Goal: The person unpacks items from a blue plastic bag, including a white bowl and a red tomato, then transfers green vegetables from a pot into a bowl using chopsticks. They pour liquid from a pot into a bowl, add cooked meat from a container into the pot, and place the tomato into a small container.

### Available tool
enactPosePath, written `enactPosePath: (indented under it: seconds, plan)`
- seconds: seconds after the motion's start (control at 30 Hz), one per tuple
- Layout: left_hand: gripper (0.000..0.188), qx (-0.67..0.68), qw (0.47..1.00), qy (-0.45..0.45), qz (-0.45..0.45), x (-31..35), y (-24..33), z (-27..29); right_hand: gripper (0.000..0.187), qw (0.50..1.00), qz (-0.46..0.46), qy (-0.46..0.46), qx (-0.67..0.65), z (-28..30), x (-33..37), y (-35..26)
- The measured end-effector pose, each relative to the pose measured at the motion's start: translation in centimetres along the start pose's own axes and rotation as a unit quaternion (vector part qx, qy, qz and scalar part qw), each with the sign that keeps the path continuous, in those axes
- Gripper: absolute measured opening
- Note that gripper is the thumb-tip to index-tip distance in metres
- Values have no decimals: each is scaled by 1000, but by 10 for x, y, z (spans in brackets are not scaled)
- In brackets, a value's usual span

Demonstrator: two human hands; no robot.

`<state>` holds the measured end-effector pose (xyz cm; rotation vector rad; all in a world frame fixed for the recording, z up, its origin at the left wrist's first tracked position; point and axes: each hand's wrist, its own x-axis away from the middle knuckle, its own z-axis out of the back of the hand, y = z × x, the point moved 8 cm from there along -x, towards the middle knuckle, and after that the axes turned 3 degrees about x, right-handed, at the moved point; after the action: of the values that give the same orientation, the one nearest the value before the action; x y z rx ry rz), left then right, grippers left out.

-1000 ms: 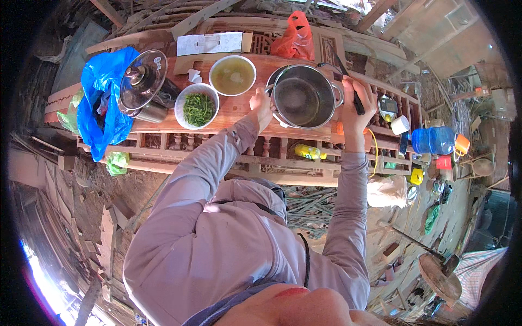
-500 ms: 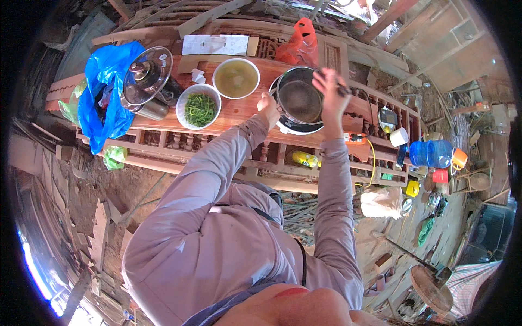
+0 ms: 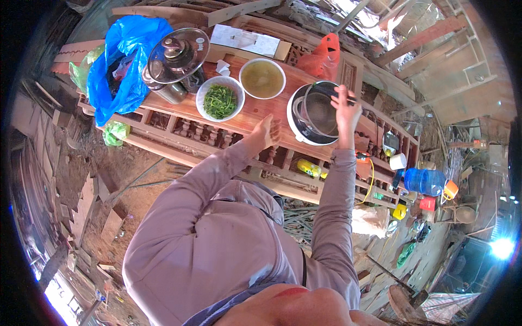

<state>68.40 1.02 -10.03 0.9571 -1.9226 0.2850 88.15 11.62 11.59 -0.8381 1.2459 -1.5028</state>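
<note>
My right hand (image 3: 347,113) is closed round a slim dark stick-like thing (image 3: 352,99) at the right rim of the pot; its exact kind is hard to make out. The round pot (image 3: 321,113), with a dull grey inside, sits in a white and black electric cooker (image 3: 298,117) at the bench's right part. My left hand (image 3: 265,132) is off the pot, fingers apart and holding nothing, over the bench's near edge. Left of it stands a white bowl of green leafy vegetables (image 3: 220,101). Behind that is a white bowl of yellowish broth (image 3: 262,79).
A glass lid (image 3: 179,53) rests on metal containers (image 3: 173,92) beside a blue plastic bag (image 3: 122,65). Behind the cooker stands a red bag (image 3: 322,58). A carton (image 3: 244,41) lies at the back. On the bench's lower rail is a yellow bottle (image 3: 309,168); a blue water jug (image 3: 424,182) lies right.
My left hand has let go of the pot's left side and drawn back toward me. My right hand has come down to the pot's right rim. The view has turned slightly.
</note>
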Motion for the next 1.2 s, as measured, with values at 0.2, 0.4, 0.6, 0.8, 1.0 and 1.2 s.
enactPosePath:
  seconds: [0.2,0.4,0.6,0.8,1.0,1.2]
  plan:
    - [25,15,998,-65,-7,75,40,137,44,983,73,89,-142,14,4,-64]
    - [38,-258,921,124,-263,133,111,278,31,974,176,142,-20,-4,54,-97]
    - [35,-527,718,322,-320,211,177,331,17,923,379,57,29,-108,169,-124]
    - [24,-473,696,351,-412,254,208,369,12,885,326,-223,246,-242,234,-82]
    - [46,-522,683,284,-425,253,248,388,13,847,360,-233,312,-302,230,-9]
    - [41,-543,609,299,-496,306,324,373,13,848,352,-204,339,-315,242,-21]
